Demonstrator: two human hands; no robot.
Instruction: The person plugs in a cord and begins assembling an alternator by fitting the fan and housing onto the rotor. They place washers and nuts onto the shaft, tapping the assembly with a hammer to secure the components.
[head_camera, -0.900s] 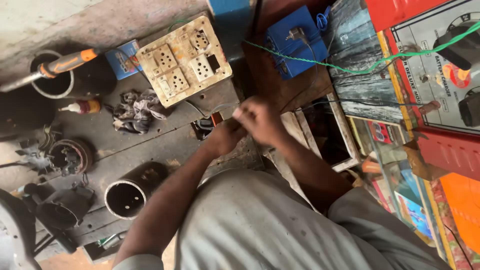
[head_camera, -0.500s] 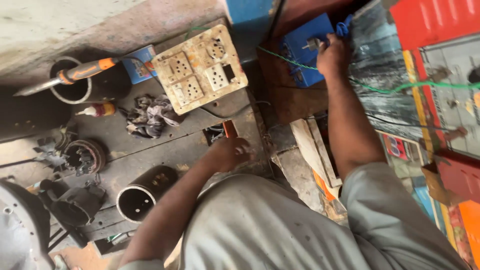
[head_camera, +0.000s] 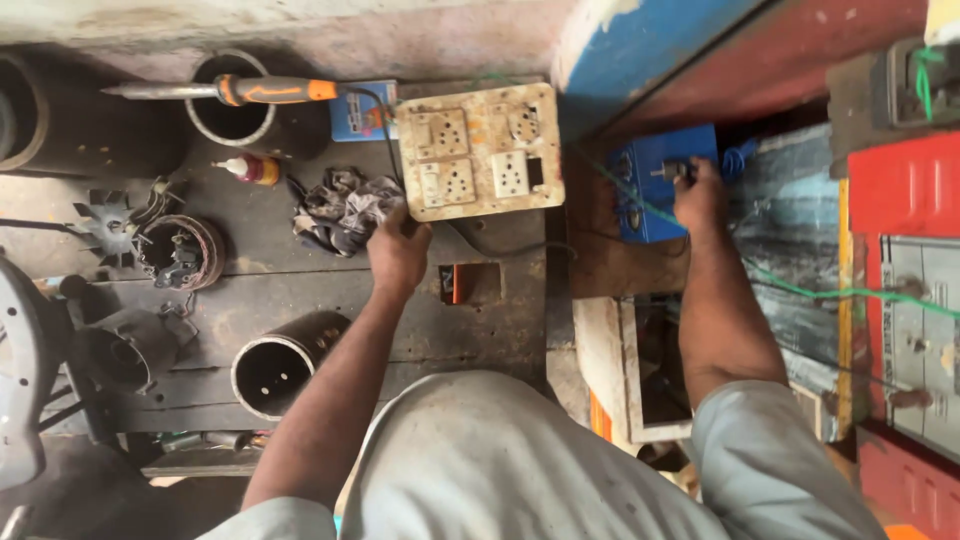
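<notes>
My left hand (head_camera: 398, 255) lies knuckles up at the lower left corner of a dirty cream socket board (head_camera: 480, 150), its fingers curled against the board's edge beside a crumpled rag (head_camera: 340, 210). Whether it grips anything is hidden. My right hand (head_camera: 698, 195) reaches out to a small blue box (head_camera: 640, 200) and pinches a metal knob (head_camera: 668, 172) on its top. A green wire (head_camera: 830, 293) runs across the bench under that forearm.
An orange-handled tool (head_camera: 270, 90) rests over a round opening at the back. A small bottle (head_camera: 250, 168), a wound motor stator (head_camera: 180, 250), a black fan wheel (head_camera: 110, 225) and a black open tube (head_camera: 285, 370) sit on the dark bench. Red panels (head_camera: 900, 185) stand at right.
My hands, together at the start, have parted. The right one reached out to the blue box and stays on it. The left one has moved up from the small orange box to the socket board's corner.
</notes>
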